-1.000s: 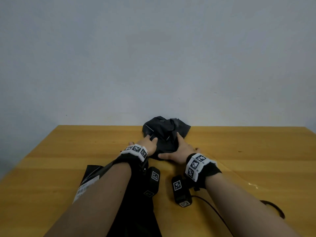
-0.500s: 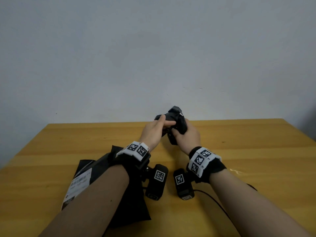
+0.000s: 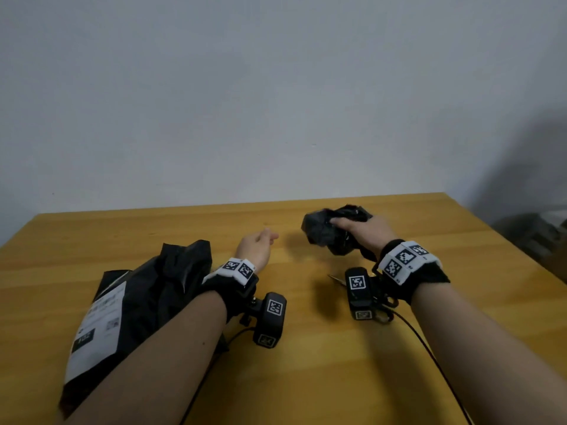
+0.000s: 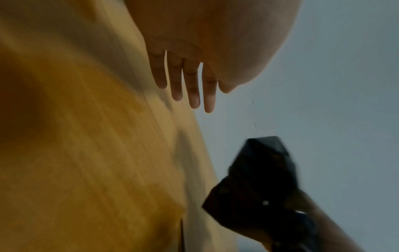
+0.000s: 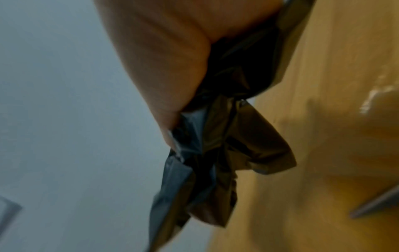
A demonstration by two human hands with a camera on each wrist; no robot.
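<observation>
My right hand [image 3: 352, 227] grips a crumpled wad of black plastic [image 3: 325, 233] above the right half of the wooden table [image 3: 306, 378]. In the right wrist view the black plastic [image 5: 215, 153] bulges out of my curled right hand [image 5: 172, 81]. My left hand [image 3: 257, 243] hovers over the table's middle with straight fingers [image 4: 194, 92] and holds nothing. The left wrist view also catches the wad of black plastic [image 4: 259, 170] off to the right.
A black shipping bag [image 3: 144, 296] with a white label [image 3: 95, 326] lies on the table under my left forearm. Scissors [image 3: 380, 305] lie partly hidden under my right wrist. The table's back edge meets a pale wall [image 3: 276, 102].
Both hands lifted and crumpled the plastic at the table's back. Since then my left hand has let go and drawn left; my right hand has carried the wad to the right.
</observation>
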